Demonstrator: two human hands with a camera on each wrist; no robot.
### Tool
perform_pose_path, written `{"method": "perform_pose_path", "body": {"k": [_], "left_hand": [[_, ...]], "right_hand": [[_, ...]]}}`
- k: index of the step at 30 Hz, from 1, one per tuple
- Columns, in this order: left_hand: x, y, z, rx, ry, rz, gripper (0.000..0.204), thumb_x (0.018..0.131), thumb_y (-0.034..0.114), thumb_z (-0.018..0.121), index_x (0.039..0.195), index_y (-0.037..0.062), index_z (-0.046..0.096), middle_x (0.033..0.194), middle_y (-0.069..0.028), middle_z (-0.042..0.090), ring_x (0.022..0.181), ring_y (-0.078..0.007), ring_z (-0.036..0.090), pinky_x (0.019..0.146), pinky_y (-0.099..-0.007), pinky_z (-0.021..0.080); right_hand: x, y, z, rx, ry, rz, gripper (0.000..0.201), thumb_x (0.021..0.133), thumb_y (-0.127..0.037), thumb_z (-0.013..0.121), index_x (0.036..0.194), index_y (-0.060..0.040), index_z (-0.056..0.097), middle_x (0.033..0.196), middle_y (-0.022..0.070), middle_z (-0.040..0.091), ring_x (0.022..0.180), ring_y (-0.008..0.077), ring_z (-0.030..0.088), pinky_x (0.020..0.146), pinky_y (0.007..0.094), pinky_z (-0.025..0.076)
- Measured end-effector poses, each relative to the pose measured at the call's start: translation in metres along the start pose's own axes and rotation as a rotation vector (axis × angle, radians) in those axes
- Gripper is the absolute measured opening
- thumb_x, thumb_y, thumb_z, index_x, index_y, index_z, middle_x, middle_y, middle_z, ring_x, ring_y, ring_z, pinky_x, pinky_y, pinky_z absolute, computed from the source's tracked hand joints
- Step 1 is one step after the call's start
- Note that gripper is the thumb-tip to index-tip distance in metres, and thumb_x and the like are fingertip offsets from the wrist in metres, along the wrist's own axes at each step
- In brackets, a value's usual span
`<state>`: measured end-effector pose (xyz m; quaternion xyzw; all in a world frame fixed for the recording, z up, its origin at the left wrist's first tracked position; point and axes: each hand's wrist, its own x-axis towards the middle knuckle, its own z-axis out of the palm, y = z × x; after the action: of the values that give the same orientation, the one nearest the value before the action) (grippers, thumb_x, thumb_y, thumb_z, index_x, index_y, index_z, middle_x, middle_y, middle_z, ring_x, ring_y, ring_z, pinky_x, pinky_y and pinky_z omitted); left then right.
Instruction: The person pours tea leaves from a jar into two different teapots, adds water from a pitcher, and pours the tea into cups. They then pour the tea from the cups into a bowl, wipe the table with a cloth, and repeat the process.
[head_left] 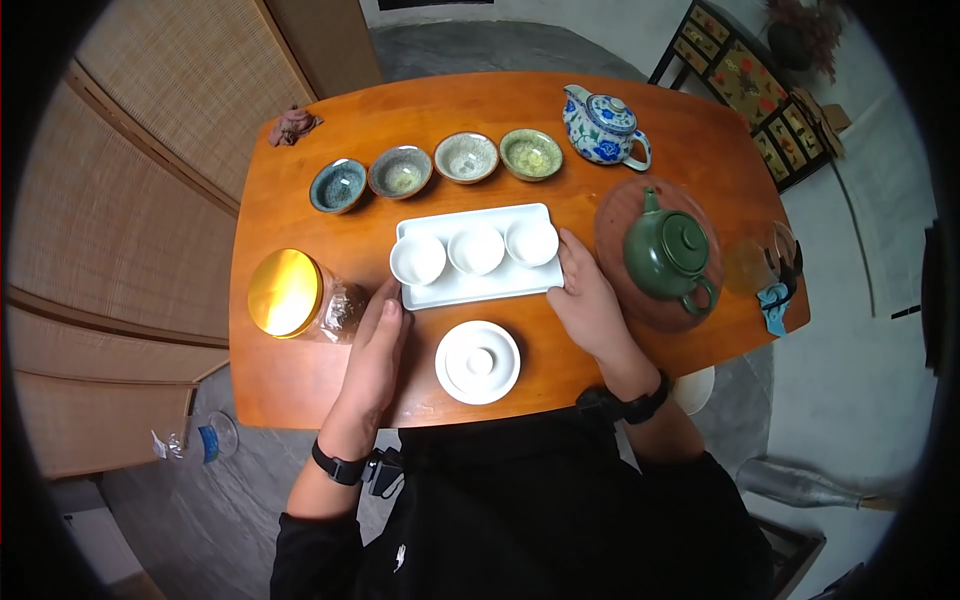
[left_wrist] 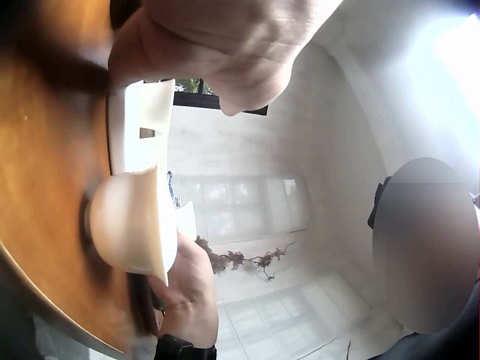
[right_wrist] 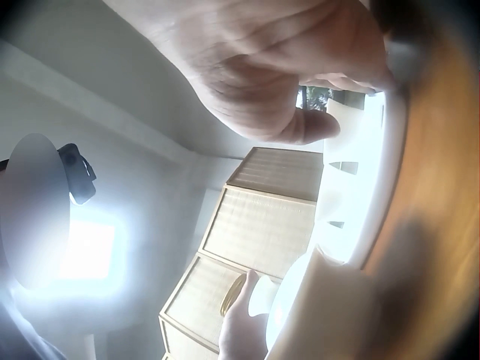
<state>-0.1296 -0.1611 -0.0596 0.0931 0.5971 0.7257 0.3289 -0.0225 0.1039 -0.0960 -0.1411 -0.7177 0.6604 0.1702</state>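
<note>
A white rectangular tray (head_left: 490, 287) lies in the middle of the wooden table, bearing three white cups (head_left: 476, 250) in a row. At its near left corner my left hand (head_left: 372, 355) touches the end, fingers fairly straight and thumb raised. My right hand (head_left: 590, 305) rests against the right end, fingers along the short edge and thumb by the near corner. Both wrist views show the thumbs off the tray, with the fingertips partly hidden at its edge. A white lidded bowl (head_left: 478, 362) stands between my forearms, just in front of the tray.
Behind the tray stand several glazed bowls (head_left: 401, 172) and a blue-and-white teapot (head_left: 606, 127). A green teapot (head_left: 668, 250) sits on a round brown board (head_left: 625, 300) at right. The gold-lidded jar (head_left: 288, 293) is beside my left hand. A small brown figure (head_left: 294, 126) occupies the far left corner.
</note>
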Motion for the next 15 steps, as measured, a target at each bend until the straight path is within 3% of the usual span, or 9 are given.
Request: {"method": "perform_pose_path", "body": {"k": [8, 11, 15], "left_hand": [[0.001, -0.006, -0.001, 0.016, 0.021, 0.045, 0.074, 0.108, 0.045, 0.048, 0.160, -0.0016, 0.023, 0.163, -0.0163, 0.031, 0.151, -0.0245, 0.027, 0.124, -0.0374, 0.021], [0.000, -0.005, 0.000, 0.020, -0.009, 0.025, 0.073, 0.108, 0.047, 0.044, 0.160, -0.0008, 0.023, 0.169, -0.0136, 0.020, 0.157, -0.0253, 0.015, 0.127, -0.0437, 0.012], [0.002, -0.011, 0.002, -0.011, 0.004, 0.061, 0.074, 0.108, 0.047, 0.044, 0.160, -0.0018, 0.022, 0.169, -0.0142, 0.019, 0.157, -0.0256, 0.014, 0.127, -0.0440, 0.011]], "right_hand": [[0.006, 0.001, 0.003, -0.103, 0.033, 0.042, 0.076, 0.088, 0.004, 0.053, 0.155, 0.0125, 0.020, 0.158, 0.0298, 0.037, 0.149, 0.0306, 0.037, 0.121, 0.0344, 0.028], [0.005, 0.002, 0.005, -0.063, 0.053, 0.033, 0.076, 0.087, 0.003, 0.053, 0.155, 0.0125, 0.020, 0.158, 0.0306, 0.038, 0.148, 0.0317, 0.039, 0.120, 0.0345, 0.029], [0.006, 0.012, 0.005, -0.065, 0.062, -0.002, 0.078, 0.086, 0.000, 0.055, 0.155, 0.0113, 0.021, 0.155, 0.0323, 0.040, 0.147, 0.0340, 0.041, 0.119, 0.0352, 0.032]]}}
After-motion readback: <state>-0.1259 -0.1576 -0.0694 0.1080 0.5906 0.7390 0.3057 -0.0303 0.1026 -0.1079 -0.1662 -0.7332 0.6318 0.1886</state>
